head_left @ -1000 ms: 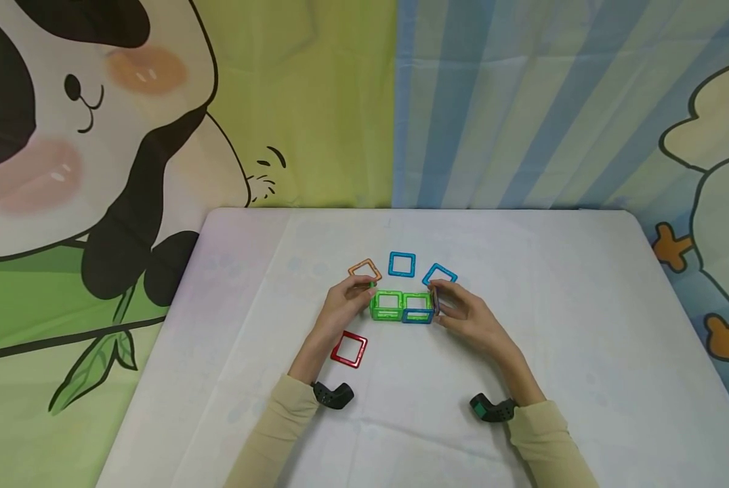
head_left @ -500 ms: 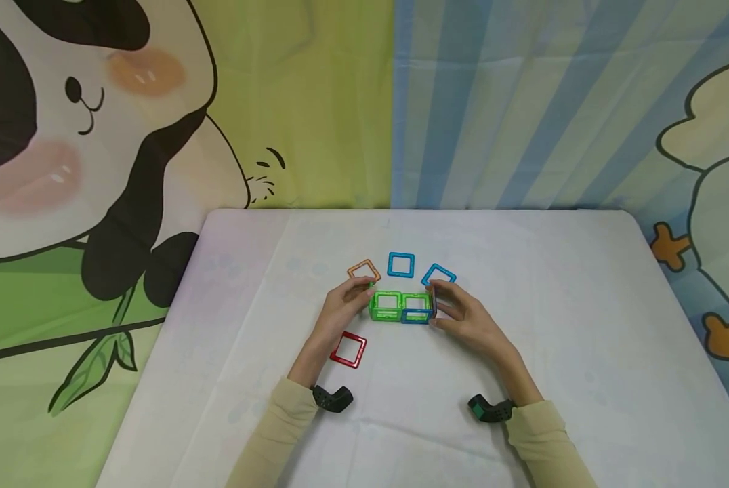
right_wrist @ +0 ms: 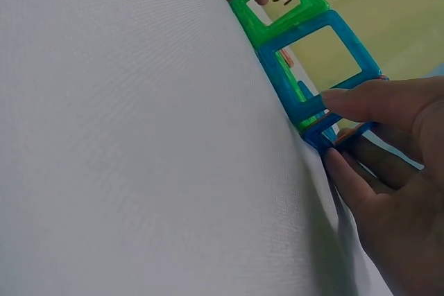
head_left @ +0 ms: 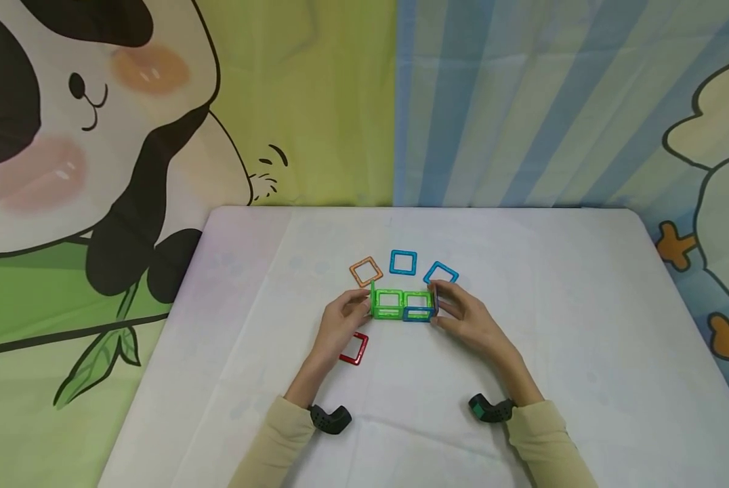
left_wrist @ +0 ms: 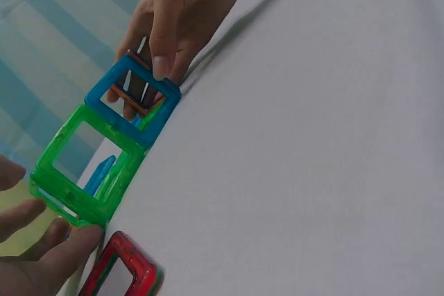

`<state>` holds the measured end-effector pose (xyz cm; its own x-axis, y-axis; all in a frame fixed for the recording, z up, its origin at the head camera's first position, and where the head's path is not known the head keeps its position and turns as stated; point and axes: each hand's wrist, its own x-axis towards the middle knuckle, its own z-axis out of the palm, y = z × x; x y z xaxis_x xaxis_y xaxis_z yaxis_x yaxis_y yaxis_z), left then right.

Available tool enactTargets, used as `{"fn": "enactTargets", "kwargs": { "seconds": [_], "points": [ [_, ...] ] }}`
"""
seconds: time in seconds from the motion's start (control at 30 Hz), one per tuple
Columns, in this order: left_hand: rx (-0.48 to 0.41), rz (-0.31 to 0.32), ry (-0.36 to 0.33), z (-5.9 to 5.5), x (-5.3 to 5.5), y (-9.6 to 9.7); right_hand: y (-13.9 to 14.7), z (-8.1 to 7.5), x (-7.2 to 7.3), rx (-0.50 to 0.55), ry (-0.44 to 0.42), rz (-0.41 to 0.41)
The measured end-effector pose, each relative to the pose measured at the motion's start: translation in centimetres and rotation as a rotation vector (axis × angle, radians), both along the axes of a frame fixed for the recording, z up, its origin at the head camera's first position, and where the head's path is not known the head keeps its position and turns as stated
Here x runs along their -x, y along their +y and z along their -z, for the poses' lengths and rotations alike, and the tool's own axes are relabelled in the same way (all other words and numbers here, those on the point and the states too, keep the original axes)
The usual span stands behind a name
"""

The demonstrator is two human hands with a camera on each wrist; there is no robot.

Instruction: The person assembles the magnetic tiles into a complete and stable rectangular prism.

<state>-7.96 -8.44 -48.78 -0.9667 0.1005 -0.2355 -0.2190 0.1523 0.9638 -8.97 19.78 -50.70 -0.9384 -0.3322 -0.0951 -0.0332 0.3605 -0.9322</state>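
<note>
A low, box-like row of magnetic tiles stands on the white table, its green front tile [left_wrist: 73, 200] on the left and a blue front tile [right_wrist: 276, 74] on the right. A green tile [head_left: 373, 296] stands upright at the row's left end. My left hand [head_left: 334, 331] is beside that end, its fingers spread and the thumb touching the lower corner. At the other end, my right hand [head_left: 477, 325] holds the row, thumb on the blue tile and fingers about the dark end tile [head_left: 435, 298]. The palm side of my left hand is partly hidden.
Behind the row lie an orange tile [head_left: 376, 267], a blue tile [head_left: 404, 273] and another blue tile [head_left: 448, 268] near my right fingers. A red tile [head_left: 363, 349] lies in front, partly covered by my left hand. A printed cloth hangs behind the table [head_left: 523, 244].
My left hand has let go of the top of the green end tile and slid down and slightly left, covering part of the red tile. My right hand has stayed in place.
</note>
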Motion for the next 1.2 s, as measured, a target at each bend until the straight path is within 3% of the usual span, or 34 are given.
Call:
{"fn": "enactTargets", "kwargs": {
  "seconds": [0.27, 0.63, 1.0, 1.2],
  "points": [
    [-0.020, -0.029, 0.012, 0.1, -0.2, 0.7, -0.1, -0.3, -0.2, -0.040, 0.012, 0.030],
    [-0.016, -0.059, 0.023, 0.2, 0.5, 0.8, 0.1, -1.0, -1.2, -0.093, 0.048, 0.003],
    [-0.015, -0.135, 0.025, 0.2, 1.5, 0.8, 0.0, -0.4, -3.2, -0.028, 0.080, -0.062],
    [-0.012, -0.146, 0.041, 0.2, 1.8, 1.1, -0.7, 0.0, -4.5, -0.008, 0.111, -0.108]
  ]
}}
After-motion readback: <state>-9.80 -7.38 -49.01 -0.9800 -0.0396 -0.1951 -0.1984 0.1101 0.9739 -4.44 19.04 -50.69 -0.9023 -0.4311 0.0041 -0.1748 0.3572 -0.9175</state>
